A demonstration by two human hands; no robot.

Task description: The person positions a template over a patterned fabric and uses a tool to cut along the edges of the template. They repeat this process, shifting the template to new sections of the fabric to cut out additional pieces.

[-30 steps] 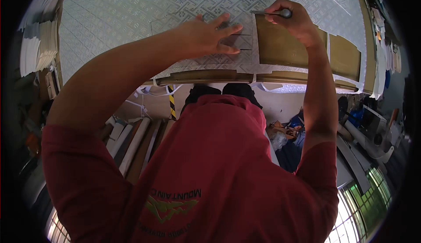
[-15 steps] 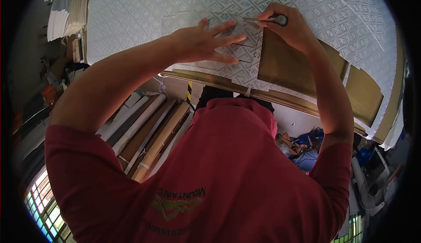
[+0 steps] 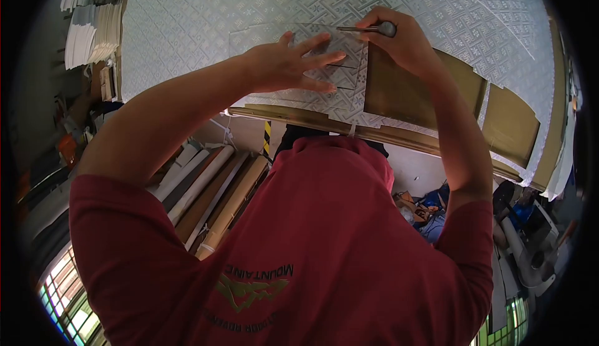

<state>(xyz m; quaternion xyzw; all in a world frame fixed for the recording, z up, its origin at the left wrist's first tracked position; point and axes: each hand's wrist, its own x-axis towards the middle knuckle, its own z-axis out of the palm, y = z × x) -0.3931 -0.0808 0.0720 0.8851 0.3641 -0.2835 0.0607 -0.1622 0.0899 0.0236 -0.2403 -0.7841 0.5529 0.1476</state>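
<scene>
My left hand [image 3: 288,65] lies flat with its fingers spread over a clear sheet template [image 3: 346,76], which has dark slits or lines in it. Under the template is a silvery sheet [image 3: 193,28] with a raised lattice and flower pattern. A slim metal awl [image 3: 387,29] with a rounded end is pinched in my right hand [image 3: 405,40]. Its thin tip points left, at the template's upper right edge, just beyond my left fingertips.
Brown board [image 3: 399,90] shows through cut-outs in the patterned sheet near the table's front edge [image 3: 299,115]. Rolls of material [image 3: 209,187] lean below on the left. Stacked sheets [image 3: 93,31] sit at the far left. Scraps and bags [image 3: 427,212] lie below right.
My right hand and the awl have shifted slightly left along the template's edge. My left hand stays spread in place, and the whole view has turned a little.
</scene>
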